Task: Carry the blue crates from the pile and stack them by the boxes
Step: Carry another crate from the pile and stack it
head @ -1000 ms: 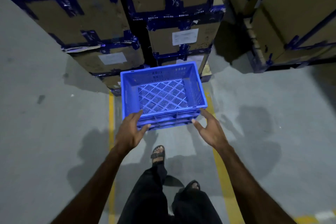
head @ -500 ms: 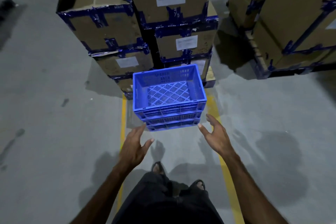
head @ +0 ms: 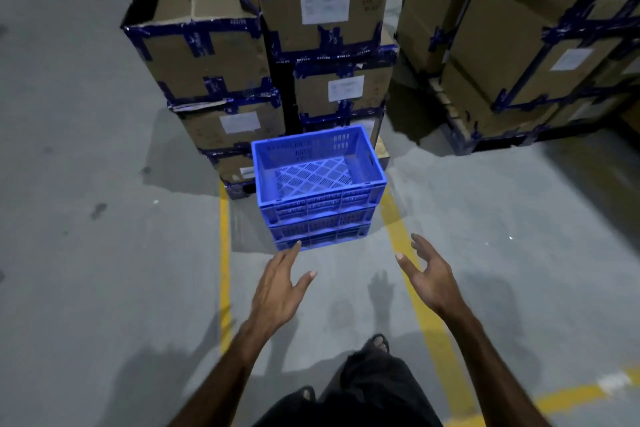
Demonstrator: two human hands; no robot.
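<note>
Grey concrete floor (head: pixel 104 288), yellow-lined. Taped cardboard boxes (head: pixel 325 21) stacked behind. Blue crates (head: pixel 318 204) stacked on floor, just before boxes. Left hand (head: pixel 277 291), right hand (head: pixel 429 277) near stack; fingers spread wide, holding nothing.

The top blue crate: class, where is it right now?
In the head view the top blue crate sits centre frame on a stack of blue crates, on the floor between two yellow lines, directly before the taped cardboard boxes.
</note>
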